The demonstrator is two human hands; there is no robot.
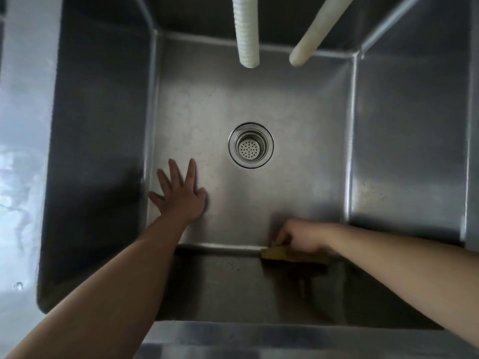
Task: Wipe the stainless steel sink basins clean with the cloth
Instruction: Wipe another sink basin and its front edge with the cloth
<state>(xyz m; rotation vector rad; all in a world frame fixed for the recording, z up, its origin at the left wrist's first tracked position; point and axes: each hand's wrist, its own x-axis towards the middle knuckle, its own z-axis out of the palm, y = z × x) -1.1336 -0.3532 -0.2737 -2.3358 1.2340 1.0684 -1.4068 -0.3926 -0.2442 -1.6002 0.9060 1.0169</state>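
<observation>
1. Here the right hand [298, 235] has its fingers curled down over the cloth [290, 256], a yellowish pad that looks more like a sponge; the grip is closed round its top, and the picture is blurred just there.
2. Under that grip the cloth sits in the seam where the near wall meets the floor of the sink basin [259, 99], probably because grime gathers in that corner line.
3. Well to the left of the grip, the left hand [178, 195] lies flat with fingers spread, holding nothing; it seems to brace the body for the reach.
4. Beyond the grip, the drain strainer [251, 145] sits mid-floor, untouched.
5. Farther still, two white hoses [246, 32] hang over the basin.
6. Dark specks on the near wall, just left of the grip, suggest wiping remains to be done.
</observation>
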